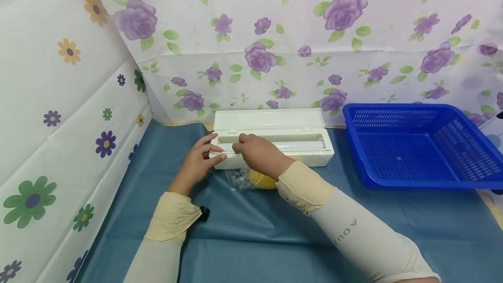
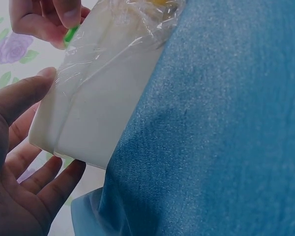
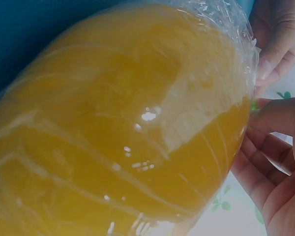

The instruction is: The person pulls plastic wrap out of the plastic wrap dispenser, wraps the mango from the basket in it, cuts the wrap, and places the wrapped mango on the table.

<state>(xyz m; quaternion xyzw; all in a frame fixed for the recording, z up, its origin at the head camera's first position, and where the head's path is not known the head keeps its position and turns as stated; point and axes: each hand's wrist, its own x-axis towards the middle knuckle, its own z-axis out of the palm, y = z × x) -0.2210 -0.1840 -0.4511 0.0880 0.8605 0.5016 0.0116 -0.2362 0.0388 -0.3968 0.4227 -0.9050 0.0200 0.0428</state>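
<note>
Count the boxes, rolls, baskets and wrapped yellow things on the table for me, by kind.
White box: 1
White roll, inside the box: 1
Blue basket: 1
Wrapped yellow thing: 1
Total: 4

The long plastic box is white, the small piece green, the rounded film-wrapped object yellow, the latticed basket blue. Purple roses with green leaves pattern the white backdrop.
</note>
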